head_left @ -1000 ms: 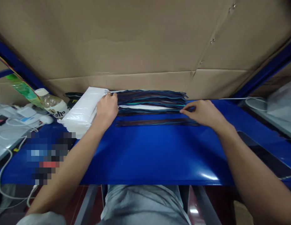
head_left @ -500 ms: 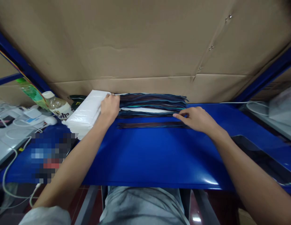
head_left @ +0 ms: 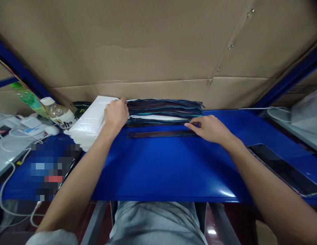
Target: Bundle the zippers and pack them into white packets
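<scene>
A pile of long, narrow, zipper-like strips (head_left: pixel 165 108), mostly dark blue and brown with a white one among them, lies along the back of the blue table. My left hand (head_left: pixel 116 114) is closed at the pile's left end; its fingertips are partly hidden. At the right end, my right hand (head_left: pixel 209 127) pinches the edge of a dark strip at the front of the pile between thumb and forefinger. A separate brown strip (head_left: pixel 160 134) lies just in front, its right end under my right hand. White plastic packets (head_left: pixel 88 119) are stacked beside my left hand.
A cardboard wall (head_left: pixel 158 51) closes off the back. Bottles (head_left: pixel 60 114), white cables and chargers (head_left: pixel 33 124) crowd the left. A phone (head_left: pixel 283 166) lies by my right forearm on the blue tabletop (head_left: pixel 160 170). A blurred-out patch covers the left front.
My right hand has shifted slightly left along the front of the pile. The view has moved a little, showing more of the phone. My left hand stays at the pile's left end.
</scene>
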Demonstrator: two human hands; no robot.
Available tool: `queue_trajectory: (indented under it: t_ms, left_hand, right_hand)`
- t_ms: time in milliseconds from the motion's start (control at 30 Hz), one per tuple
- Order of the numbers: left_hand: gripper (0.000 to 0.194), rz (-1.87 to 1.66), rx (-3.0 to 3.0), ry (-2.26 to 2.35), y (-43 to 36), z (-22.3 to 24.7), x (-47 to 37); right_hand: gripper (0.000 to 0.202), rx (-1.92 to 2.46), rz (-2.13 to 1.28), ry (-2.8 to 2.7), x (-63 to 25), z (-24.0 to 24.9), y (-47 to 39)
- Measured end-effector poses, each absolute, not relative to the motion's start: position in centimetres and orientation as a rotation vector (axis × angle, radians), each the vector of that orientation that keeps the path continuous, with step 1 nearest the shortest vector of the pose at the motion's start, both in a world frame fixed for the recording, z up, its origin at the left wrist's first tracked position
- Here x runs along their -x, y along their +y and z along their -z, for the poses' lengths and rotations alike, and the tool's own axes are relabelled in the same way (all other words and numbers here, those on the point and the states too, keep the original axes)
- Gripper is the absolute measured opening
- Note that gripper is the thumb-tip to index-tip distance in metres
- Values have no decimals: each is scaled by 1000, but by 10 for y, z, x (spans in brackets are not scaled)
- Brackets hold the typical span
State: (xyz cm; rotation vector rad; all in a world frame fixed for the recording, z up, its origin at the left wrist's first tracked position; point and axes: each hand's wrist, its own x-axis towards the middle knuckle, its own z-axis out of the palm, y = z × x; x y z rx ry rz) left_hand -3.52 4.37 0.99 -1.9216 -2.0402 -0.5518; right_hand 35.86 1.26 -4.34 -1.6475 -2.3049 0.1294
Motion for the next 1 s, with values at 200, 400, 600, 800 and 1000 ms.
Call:
queue_trajectory:
  t_ms: [200, 400, 600, 800, 1000]
  left_hand:
    - [21, 1322, 2570, -1832, 12, 9, 16]
    - [36, 1536, 2974, -1755, -21, 28, -26]
    - [33, 1678, 3097, -1590, -28, 36, -40]
    - [28, 1704, 3080, -1563, -28, 42, -41]
    - [21, 1661, 3016, -1623, -31, 38, -44]
  right_hand:
    - [32, 1192, -213, -2279, -321, 57, 3]
    - [29, 1005, -518, -2211, -278, 56, -20]
    - [28, 1018, -670, -2082, -273, 50, -26]
    - [26, 994, -667, -2040, -271, 48, -28]
    - [24, 981, -468, -2077, -272, 51, -28]
